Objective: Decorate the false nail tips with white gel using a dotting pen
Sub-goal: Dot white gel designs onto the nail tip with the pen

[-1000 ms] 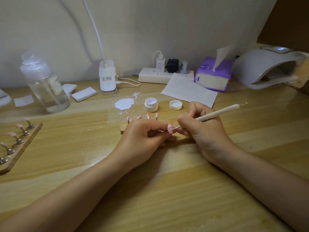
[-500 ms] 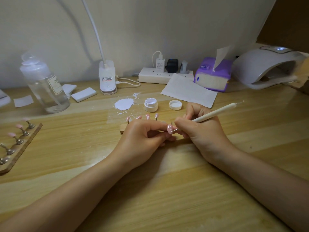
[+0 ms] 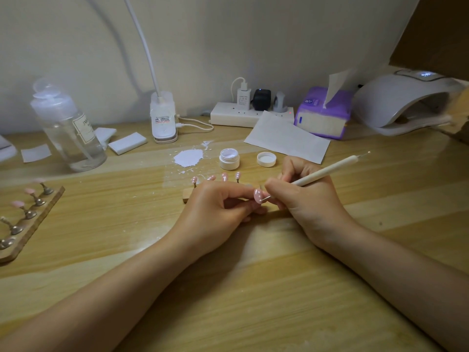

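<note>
My left hand (image 3: 218,212) pinches the stand of a pink false nail tip (image 3: 258,195) and holds it up at the table's middle. My right hand (image 3: 307,196) grips a cream dotting pen (image 3: 327,171), whose metal point touches that tip's right side. Behind my left hand, a wooden holder (image 3: 186,195) carries several pink tips with white dots (image 3: 224,177). An open jar of white gel (image 3: 229,159) stands farther back, with its white lid (image 3: 266,159) beside it. A blob of white gel (image 3: 189,158) is smeared on the table left of the jar.
A second wooden holder (image 3: 30,224) with pink tips lies at the left edge. A clear bottle (image 3: 68,128), white pads (image 3: 127,143), a lamp base (image 3: 163,120), a power strip (image 3: 251,114), paper (image 3: 286,138), a tissue pack (image 3: 322,115) and a nail lamp (image 3: 406,102) line the back.
My right hand and the pen have shifted slightly left, bringing the metal point onto the pink tip. My left hand has stayed in place.
</note>
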Demonstrator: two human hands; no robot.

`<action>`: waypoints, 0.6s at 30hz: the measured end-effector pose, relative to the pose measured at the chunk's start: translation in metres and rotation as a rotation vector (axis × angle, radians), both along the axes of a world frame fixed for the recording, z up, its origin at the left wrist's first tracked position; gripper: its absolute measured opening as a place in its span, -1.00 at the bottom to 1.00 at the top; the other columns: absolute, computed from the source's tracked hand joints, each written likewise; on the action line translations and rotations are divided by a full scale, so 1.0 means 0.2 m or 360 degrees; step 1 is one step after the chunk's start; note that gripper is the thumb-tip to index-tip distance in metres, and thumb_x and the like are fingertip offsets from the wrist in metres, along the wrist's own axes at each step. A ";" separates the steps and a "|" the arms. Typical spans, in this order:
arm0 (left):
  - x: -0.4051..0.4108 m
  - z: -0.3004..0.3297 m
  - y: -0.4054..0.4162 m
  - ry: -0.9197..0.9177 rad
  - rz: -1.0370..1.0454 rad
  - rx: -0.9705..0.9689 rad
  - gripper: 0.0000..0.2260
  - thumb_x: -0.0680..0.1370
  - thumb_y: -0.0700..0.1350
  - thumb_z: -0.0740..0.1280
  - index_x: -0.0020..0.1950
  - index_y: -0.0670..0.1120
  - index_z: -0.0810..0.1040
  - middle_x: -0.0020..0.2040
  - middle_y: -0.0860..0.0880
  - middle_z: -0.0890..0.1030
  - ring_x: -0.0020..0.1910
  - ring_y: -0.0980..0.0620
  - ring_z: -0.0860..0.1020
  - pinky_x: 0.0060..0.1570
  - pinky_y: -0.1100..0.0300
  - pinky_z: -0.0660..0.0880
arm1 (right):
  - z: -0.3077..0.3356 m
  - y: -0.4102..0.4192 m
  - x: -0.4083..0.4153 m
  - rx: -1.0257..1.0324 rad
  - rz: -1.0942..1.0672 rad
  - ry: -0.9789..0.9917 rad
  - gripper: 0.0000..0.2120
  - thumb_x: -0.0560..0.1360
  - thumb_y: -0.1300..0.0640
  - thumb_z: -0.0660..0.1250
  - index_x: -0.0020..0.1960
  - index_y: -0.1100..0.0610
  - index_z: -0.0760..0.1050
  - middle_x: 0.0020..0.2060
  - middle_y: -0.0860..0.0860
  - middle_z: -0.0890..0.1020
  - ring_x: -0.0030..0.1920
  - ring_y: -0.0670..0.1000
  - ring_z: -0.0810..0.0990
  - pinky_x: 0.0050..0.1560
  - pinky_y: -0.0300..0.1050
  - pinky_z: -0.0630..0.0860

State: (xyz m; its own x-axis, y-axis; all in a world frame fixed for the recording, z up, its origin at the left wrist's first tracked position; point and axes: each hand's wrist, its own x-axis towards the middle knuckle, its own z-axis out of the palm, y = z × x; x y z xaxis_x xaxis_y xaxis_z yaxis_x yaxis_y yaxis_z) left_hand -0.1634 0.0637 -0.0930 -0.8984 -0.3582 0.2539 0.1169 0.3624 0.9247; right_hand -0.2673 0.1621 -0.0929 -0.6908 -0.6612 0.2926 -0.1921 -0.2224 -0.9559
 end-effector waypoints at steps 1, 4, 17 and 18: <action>0.00 0.00 0.00 0.0002 -0.0003 -0.0001 -0.66 0.47 -0.32 0.34 -0.21 0.16 0.62 -0.27 0.12 0.68 -0.19 0.22 0.64 -0.25 0.44 0.49 | 0.00 0.00 0.00 -0.0007 -0.0003 -0.0004 -0.77 0.15 0.28 0.30 -0.46 0.13 0.22 -0.66 -0.08 0.38 -0.59 -0.16 0.35 -0.50 -0.37 0.32; 0.00 0.00 0.00 0.0008 0.0001 -0.0008 -0.64 0.47 -0.33 0.33 -0.22 0.17 0.62 -0.27 0.11 0.68 -0.19 0.22 0.64 -0.24 0.44 0.50 | 0.00 0.00 0.00 0.0006 -0.0013 0.0021 -0.77 0.14 0.26 0.30 -0.46 0.14 0.22 -0.65 -0.07 0.37 -0.59 -0.16 0.35 -0.49 -0.36 0.33; 0.00 0.00 0.00 0.0016 -0.0010 -0.0022 -0.65 0.47 -0.33 0.33 -0.21 0.16 0.62 -0.29 0.15 0.67 -0.20 0.23 0.64 -0.24 0.43 0.50 | 0.00 0.00 0.00 0.0004 -0.0010 0.0022 -0.78 0.14 0.27 0.30 -0.46 0.15 0.23 -0.66 -0.08 0.37 -0.60 -0.15 0.34 -0.49 -0.33 0.33; 0.00 -0.01 0.00 0.0015 -0.0008 -0.0022 -0.65 0.47 -0.33 0.33 -0.21 0.16 0.62 -0.29 0.15 0.67 -0.20 0.23 0.64 -0.24 0.43 0.50 | 0.00 0.00 0.00 0.0009 -0.0008 0.0024 -0.77 0.14 0.26 0.30 -0.46 0.15 0.23 -0.66 -0.08 0.37 -0.59 -0.15 0.34 -0.49 -0.32 0.33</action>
State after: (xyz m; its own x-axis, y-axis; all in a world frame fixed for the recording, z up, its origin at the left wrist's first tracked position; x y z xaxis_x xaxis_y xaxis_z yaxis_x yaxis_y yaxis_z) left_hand -0.1637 0.0627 -0.0941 -0.8978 -0.3500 0.2673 0.1275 0.3744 0.9185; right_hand -0.2670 0.1621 -0.0921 -0.6896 -0.6594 0.2994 -0.2077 -0.2160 -0.9541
